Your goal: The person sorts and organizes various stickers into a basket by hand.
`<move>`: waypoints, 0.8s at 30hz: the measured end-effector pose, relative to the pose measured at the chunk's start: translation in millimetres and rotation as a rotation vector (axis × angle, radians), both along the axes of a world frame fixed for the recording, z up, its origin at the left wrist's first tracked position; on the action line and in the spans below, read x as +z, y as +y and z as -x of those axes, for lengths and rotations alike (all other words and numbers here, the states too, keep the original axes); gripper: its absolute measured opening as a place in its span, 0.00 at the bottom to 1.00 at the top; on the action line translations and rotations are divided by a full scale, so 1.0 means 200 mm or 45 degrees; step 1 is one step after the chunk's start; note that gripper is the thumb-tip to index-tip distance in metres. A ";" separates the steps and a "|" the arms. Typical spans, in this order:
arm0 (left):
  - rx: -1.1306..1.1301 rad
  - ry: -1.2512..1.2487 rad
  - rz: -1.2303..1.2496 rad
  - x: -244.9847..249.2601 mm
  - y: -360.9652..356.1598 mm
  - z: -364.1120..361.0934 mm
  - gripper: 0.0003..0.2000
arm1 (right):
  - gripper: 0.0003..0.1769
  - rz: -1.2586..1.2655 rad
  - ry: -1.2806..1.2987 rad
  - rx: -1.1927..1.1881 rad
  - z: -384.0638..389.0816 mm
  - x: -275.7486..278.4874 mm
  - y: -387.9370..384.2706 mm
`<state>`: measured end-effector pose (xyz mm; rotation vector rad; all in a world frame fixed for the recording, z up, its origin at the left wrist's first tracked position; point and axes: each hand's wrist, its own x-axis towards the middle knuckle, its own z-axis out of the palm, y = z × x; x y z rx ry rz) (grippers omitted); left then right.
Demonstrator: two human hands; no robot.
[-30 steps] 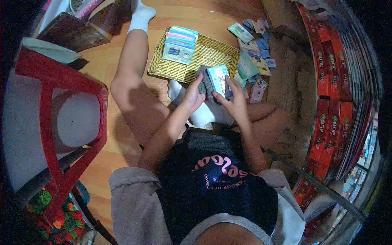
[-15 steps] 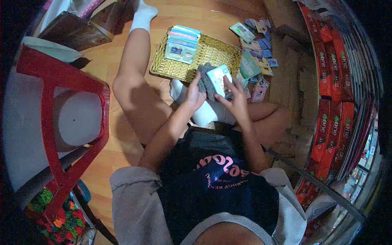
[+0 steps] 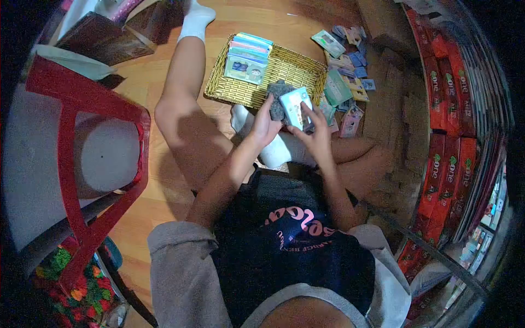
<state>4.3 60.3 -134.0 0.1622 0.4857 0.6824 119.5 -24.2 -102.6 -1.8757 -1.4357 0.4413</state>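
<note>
My left hand is closed around a crumpled grey cloth. In my right hand is a small pale-blue and white printed pack, tilted, with its face toward me. The cloth lies against the pack's left side, and a bit of grey shows under my right fingers too. Just beyond both hands sits a golden woven basket. Several similar flat packs stand in a row in its left half.
Loose printed packs and cards lie in a pile right of the basket. A red chair stands at left. Red boxes are stacked along the right. My legs flank the floor area before me.
The whole view has shifted slightly, moving the basket and chair a little to the right. Both hands keep nearly the same hold on the cloth and the pack.
</note>
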 end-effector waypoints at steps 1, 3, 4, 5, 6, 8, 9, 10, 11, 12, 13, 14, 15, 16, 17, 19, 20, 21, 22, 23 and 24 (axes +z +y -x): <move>-0.018 -0.004 -0.006 -0.01 0.00 0.00 0.22 | 0.34 0.000 0.000 -0.003 -0.02 -0.01 0.00; 0.000 0.033 -0.026 0.01 0.00 -0.01 0.22 | 0.34 -0.001 0.171 -0.115 -0.07 -0.02 0.01; 0.025 0.072 -0.046 0.03 0.00 -0.01 0.22 | 0.34 -0.088 0.284 -0.159 -0.11 -0.06 0.02; 0.026 0.071 -0.046 0.04 0.00 -0.01 0.22 | 0.34 -0.089 0.282 -0.158 -0.14 -0.08 0.01; 0.023 0.050 -0.031 0.05 0.00 0.00 0.20 | 0.35 -0.087 0.143 -0.219 -0.15 -0.03 0.02; 0.021 0.029 -0.012 0.03 0.00 0.00 0.19 | 0.37 -0.047 -0.246 -0.290 -0.14 0.04 0.02; 0.020 0.008 -0.013 0.02 0.01 -0.01 0.19 | 0.37 -0.044 -0.248 -0.289 -0.13 0.06 0.02; 0.019 -0.012 -0.015 0.00 0.01 -0.02 0.19 | 0.37 -0.063 -0.350 -0.249 -0.10 0.07 0.03; 0.018 -0.013 -0.013 -0.01 0.00 -0.02 0.19 | 0.37 -0.081 -0.450 -0.209 -0.07 0.08 0.03; -0.007 0.026 -0.022 -0.01 -0.01 -0.02 0.19 | 0.36 -0.020 -0.515 -0.194 -0.02 0.11 0.03; -0.031 0.066 -0.031 0.00 -0.01 -0.02 0.20 | 0.36 -0.018 -0.513 -0.194 0.00 0.10 0.03; -0.015 0.089 -0.041 -0.02 -0.01 -0.01 0.20 | 0.35 -0.058 -0.482 -0.139 0.02 0.09 0.03; -0.010 0.094 -0.040 -0.02 0.00 -0.01 0.20 | 0.35 -0.100 -0.450 -0.081 0.03 0.08 0.03; -0.023 0.118 -0.029 -0.02 0.01 0.00 0.20 | 0.32 -0.120 -0.317 -0.049 0.05 0.07 0.02; -0.037 0.143 -0.015 -0.02 0.02 0.01 0.20 | 0.32 -0.117 -0.312 -0.043 0.06 0.07 0.01; -0.040 0.114 -0.019 -0.05 0.01 0.00 0.20 | 0.29 -0.193 -0.312 0.157 0.10 0.10 0.01; -0.060 0.126 -0.001 -0.07 0.00 -0.01 0.20 | 0.27 -0.116 -0.264 0.228 0.11 0.09 0.00; -0.082 0.134 0.016 -0.06 -0.01 -0.02 0.21 | 0.27 -0.115 -0.262 0.226 0.12 0.07 0.00; -0.081 0.117 0.013 -0.06 -0.02 -0.02 0.22 | 0.27 -0.100 -0.278 0.252 0.12 0.06 0.00; -0.082 0.117 0.014 -0.06 -0.02 -0.02 0.22 | 0.28 -0.086 -0.294 0.281 0.13 0.04 0.00; -0.077 0.094 0.030 -0.05 -0.02 -0.02 0.21 | 0.27 -0.054 -0.299 0.265 0.13 0.04 0.00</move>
